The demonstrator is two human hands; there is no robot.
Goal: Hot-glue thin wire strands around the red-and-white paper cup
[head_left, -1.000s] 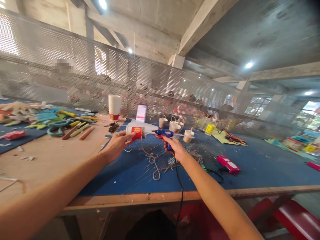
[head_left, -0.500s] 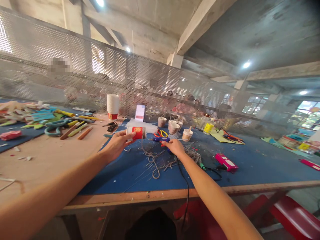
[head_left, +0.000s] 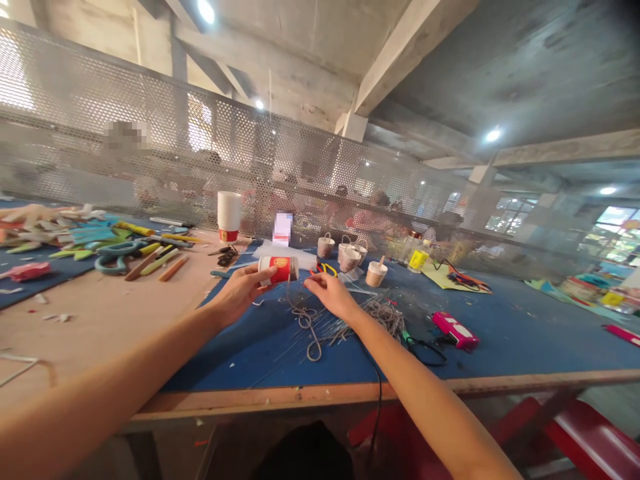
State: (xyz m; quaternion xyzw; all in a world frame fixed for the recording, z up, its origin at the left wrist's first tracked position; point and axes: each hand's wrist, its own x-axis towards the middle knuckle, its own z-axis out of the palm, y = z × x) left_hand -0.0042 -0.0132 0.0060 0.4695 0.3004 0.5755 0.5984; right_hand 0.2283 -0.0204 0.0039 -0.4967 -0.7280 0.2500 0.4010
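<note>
Red-and-white paper cup (head_left: 278,269) on its side, raised above blue worktop (head_left: 280,363); grey twine (head_left: 306,321) trails from it, coiled below.

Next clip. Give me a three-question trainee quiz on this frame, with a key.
1. True or false: the left hand holds the red-and-white cup upright.
2. The loose twine lies on: A the blue mat; B bare wood; C a chair.
3. Which hand is nearer the pink object?
Key: 1 false, the cup lies on its side; 2 A; 3 the right hand.
</note>
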